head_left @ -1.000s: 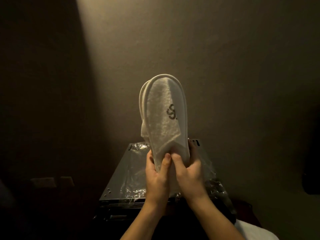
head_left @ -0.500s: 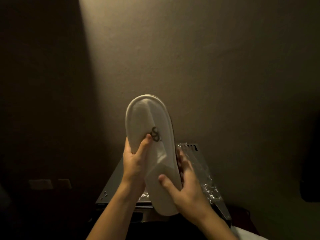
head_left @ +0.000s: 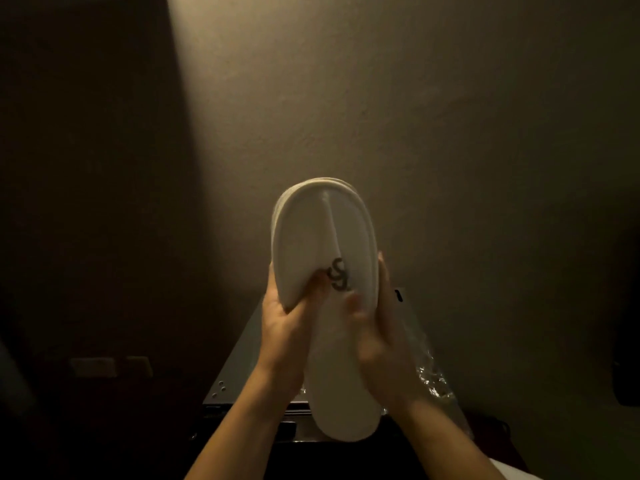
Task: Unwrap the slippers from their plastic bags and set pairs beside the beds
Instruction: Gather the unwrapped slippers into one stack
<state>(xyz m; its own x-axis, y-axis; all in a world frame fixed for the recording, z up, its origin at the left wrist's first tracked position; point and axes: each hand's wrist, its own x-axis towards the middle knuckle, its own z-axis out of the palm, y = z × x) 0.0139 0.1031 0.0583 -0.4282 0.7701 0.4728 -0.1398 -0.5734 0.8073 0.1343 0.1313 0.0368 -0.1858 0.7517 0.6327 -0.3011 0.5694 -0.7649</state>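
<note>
A pair of white slippers (head_left: 311, 237), stacked flat together with a dark logo on the top one, is held up in front of the wall, toe up and heel toward me. My left hand (head_left: 287, 327) grips the left edge with the thumb pressed on the upper near the logo. On the right side, my right hand (head_left: 384, 344) grips the edge with its thumb across the front. A crumpled clear plastic bag (head_left: 433, 379) lies on the grey box below, behind my right hand.
A grey metal box (head_left: 239, 368) stands under my hands against a dim beige wall (head_left: 415, 116). Dark shapes fill the left side and the far right edge. A white corner, perhaps bedding (head_left: 502, 471), shows at the bottom right.
The slippers came out of the bag and dropped lower, turning from the textured sole side to the smooth upper. My hands shifted from the heel end to both sides near the logo.
</note>
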